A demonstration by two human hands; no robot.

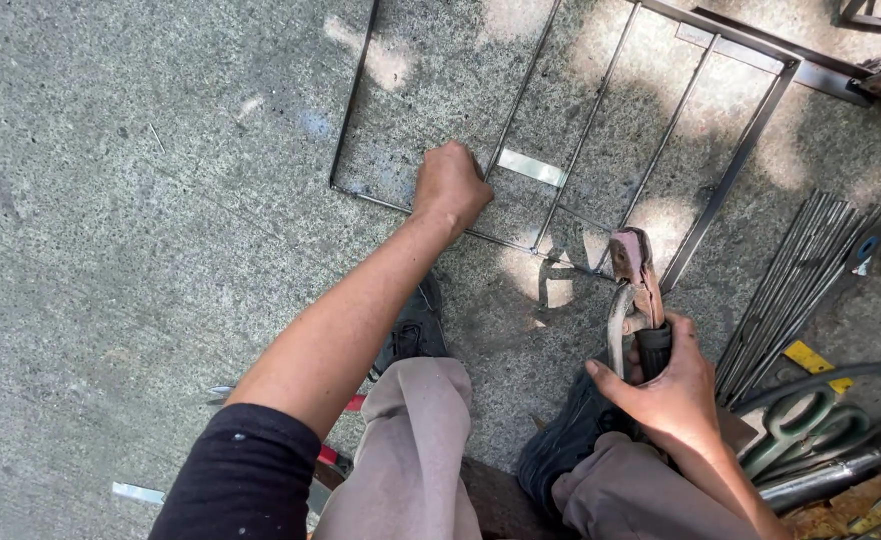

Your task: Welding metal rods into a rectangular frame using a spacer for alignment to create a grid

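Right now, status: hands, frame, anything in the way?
Left hand fisted on metal rod frame, flat on concrete. Right hand grips electrode holder, hovering at the frame's near edge. Rod bundle lies right, apart.

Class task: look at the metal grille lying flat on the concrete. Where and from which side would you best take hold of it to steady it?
Probably grip the thin near edge rod of the grille, from above on the person's side. It lies flat, its slim bars leave gaps for fingers, and the left hand already closes there. The right hand holds the electrode holder.
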